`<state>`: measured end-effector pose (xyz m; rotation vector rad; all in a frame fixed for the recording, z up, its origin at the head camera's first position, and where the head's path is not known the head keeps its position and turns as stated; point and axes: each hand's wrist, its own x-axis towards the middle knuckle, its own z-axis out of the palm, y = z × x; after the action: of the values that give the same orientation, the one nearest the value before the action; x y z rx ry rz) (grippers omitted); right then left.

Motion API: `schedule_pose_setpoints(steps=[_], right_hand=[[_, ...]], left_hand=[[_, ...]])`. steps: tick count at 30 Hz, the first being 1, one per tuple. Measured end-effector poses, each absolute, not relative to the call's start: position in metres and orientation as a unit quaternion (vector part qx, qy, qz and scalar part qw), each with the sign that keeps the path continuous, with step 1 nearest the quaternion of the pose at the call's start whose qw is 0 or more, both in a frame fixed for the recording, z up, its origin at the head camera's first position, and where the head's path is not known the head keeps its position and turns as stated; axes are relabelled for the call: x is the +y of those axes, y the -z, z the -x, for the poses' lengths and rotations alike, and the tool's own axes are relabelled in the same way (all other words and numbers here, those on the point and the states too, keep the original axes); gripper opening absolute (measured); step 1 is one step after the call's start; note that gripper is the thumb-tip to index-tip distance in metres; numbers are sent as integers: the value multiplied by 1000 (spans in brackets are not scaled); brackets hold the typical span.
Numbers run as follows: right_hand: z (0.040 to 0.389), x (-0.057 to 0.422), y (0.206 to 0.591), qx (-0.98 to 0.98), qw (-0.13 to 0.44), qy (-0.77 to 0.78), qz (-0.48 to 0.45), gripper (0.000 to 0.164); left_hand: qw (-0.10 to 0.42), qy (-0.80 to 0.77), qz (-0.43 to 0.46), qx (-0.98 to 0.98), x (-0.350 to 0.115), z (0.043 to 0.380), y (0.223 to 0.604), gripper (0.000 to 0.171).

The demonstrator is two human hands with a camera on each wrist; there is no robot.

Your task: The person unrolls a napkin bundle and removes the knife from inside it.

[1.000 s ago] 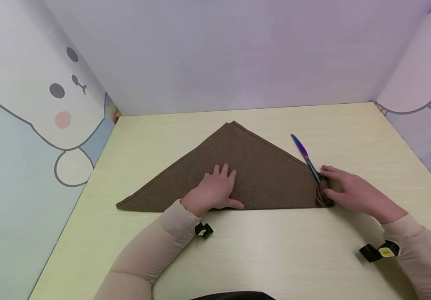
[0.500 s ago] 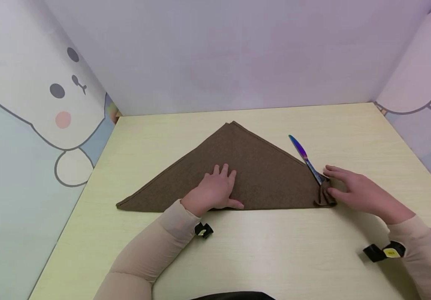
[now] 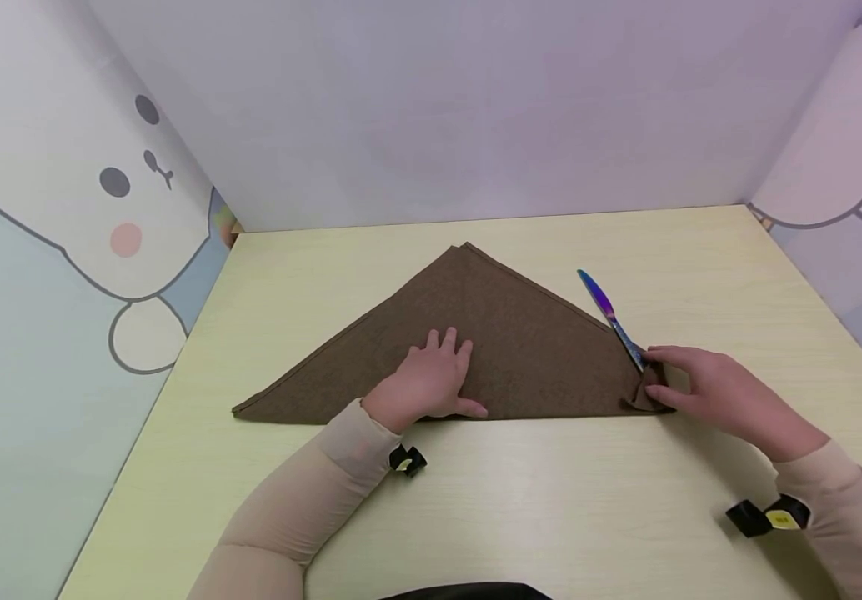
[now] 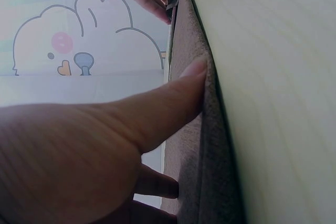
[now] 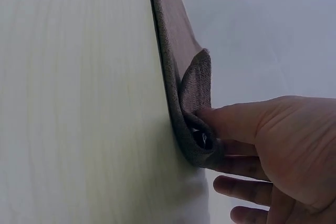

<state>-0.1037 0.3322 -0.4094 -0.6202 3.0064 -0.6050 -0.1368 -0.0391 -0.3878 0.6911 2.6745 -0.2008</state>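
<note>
A brown cloth napkin (image 3: 528, 350) lies on the table as a wide triangle, its tip pointing to the back. My left hand (image 3: 427, 379) rests on its middle with fingers spread, the thumb near the front fold. At the right corner my right hand (image 3: 724, 396) pinches the cloth, which is turned over the handle of a rainbow-coloured table knife (image 3: 600, 300). The blade sticks out past the napkin's slanting edge, up and to the left. In the right wrist view the thumb presses the rolled cloth (image 5: 197, 85), and a dark, shiny bit shows inside the roll.
The pale wooden table (image 3: 536, 508) surrounds the napkin. A plain back wall (image 3: 491, 117) rises from its far edge. Side walls with cartoon animal drawings (image 3: 127, 242) stand left and right.
My right hand has shifted slightly right and lower, its fingers closing over the corner. The folded cloth there has loosened and re-bunched. The knife has moved a little left. My left hand is still.
</note>
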Motion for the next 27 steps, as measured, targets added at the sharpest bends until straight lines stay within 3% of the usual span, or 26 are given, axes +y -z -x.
schedule_pose_setpoints(steps=[20,27], right_hand=[[105,345,408,959,-11,169,225,26],[103,349,405,957,4,176,232,34]], left_hand=[[185,70,-247,949,-39,137,386,104],[187,68,-248,948,-39,137,386,104]])
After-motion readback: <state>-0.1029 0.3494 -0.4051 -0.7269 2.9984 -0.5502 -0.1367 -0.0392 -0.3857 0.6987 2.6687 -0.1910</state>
